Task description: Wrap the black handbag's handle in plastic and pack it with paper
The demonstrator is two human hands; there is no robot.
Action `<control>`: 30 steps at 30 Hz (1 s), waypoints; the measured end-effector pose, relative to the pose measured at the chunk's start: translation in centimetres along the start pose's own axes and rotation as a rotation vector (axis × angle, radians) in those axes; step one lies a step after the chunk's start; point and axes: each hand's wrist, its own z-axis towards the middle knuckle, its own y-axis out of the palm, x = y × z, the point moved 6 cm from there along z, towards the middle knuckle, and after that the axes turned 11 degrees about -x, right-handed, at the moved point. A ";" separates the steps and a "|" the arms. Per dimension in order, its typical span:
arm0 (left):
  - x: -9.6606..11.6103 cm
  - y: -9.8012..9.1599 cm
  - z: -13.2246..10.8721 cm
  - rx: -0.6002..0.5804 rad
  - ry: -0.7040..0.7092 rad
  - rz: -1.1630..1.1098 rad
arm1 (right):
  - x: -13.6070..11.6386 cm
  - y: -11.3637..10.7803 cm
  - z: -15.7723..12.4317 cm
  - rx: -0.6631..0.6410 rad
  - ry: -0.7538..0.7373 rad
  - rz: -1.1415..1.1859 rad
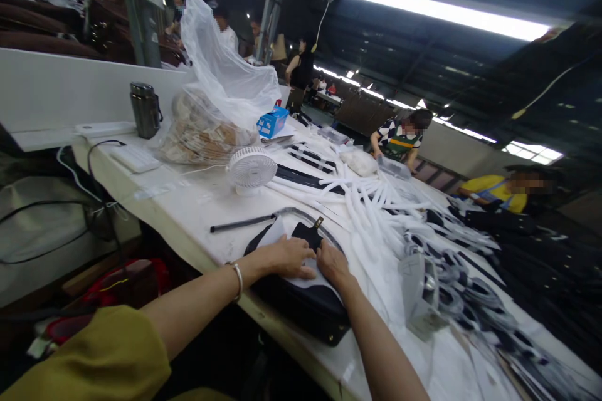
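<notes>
A black bag (pixel 301 310) with a rounded outline lies at the table's near edge, and a white sheet (pixel 275 232) rests on it. A black flap (pixel 306 235) with a small brass-coloured clasp (pixel 318 222) shows at its far side. My left hand (pixel 294 257) lies on the sheet and the bag with its fingers apart. Close beside it, my right hand (pixel 332 262) is closed at the edge of the flap; what its fingertips pinch is hidden. A dark strip (pixel 242 223) and a clear curved band (pixel 301 212) lie just beyond the bag.
A white fan (pixel 253 169), a plastic bag of brown pieces (pixel 202 131), a blue box (pixel 273 122) and a dark flask (pixel 145 109) stand farther back. White strips (pixel 367 207) cover the table's middle. Rolled bands (pixel 451 288) lie at the right. Other people work across the table.
</notes>
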 end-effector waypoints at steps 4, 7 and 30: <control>0.5 1.6 -0.4 -0.053 -0.030 0.009 | -0.1 -0.5 -0.3 0.106 -0.018 0.054; 0.2 1.9 -0.2 -0.072 -0.066 0.012 | -0.2 -1.3 -0.6 0.182 -0.036 0.096; -0.3 2.2 0.1 -0.035 -0.006 -0.090 | -3.5 -5.4 -1.3 0.262 -0.216 0.505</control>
